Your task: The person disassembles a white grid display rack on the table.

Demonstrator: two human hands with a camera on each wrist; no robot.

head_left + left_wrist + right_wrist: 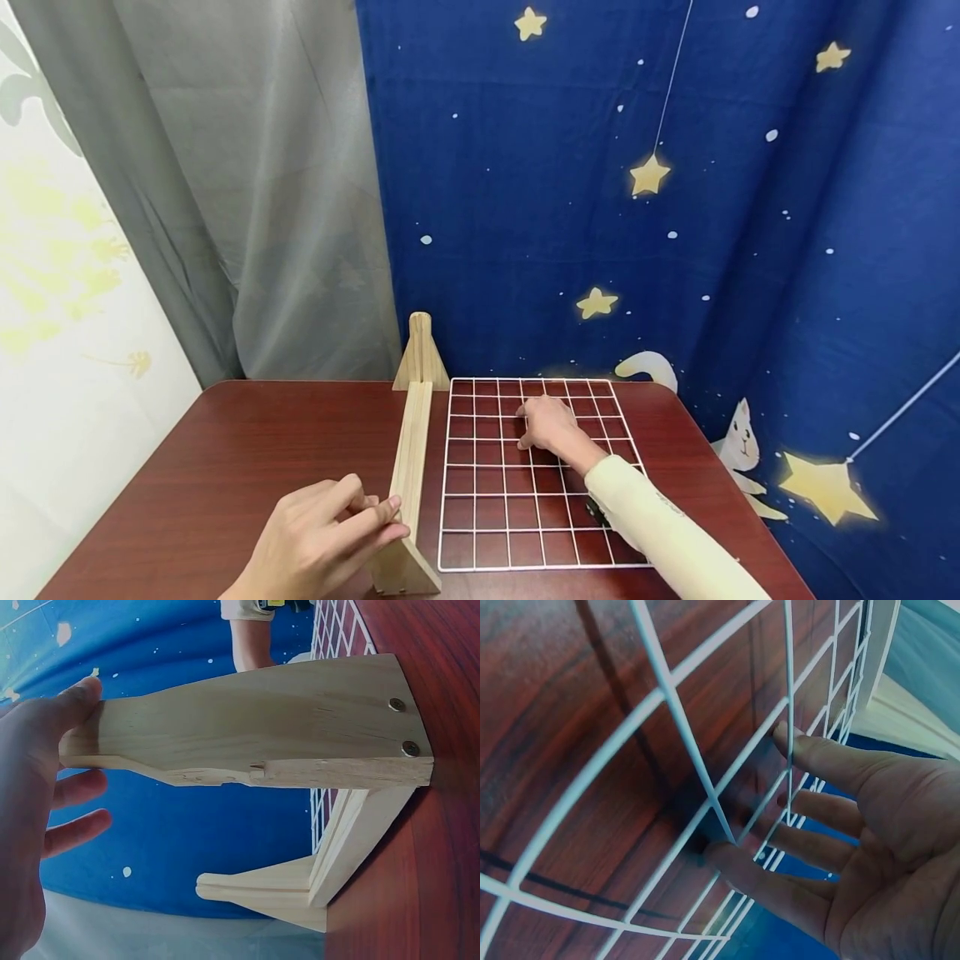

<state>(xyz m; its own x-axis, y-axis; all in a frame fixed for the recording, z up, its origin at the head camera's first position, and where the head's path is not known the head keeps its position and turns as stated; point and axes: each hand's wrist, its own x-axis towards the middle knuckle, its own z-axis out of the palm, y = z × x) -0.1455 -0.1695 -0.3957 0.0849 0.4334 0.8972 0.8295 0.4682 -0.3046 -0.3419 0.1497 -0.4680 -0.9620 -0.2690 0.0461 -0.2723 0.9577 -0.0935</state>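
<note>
A wooden stand (411, 450) has two upright end pieces joined by a long grooved bar. My left hand (318, 533) pinches the narrow top of its near end piece (247, 724), thumb on one face and fingers on the other. To the right of the stand, a white wire grid (498, 492) spreads close over the table. My right hand (551, 425) is at the far half of the grid, gripping its wires. In the right wrist view, the fingertips (724, 859) reach in among the wires, and some are hidden behind them.
The reddish-brown table (262, 442) has its far edge close to a blue star-patterned curtain (525, 208). A grey curtain (300, 208) hangs at the back left. Two screw heads (409, 748) show low on the near end piece.
</note>
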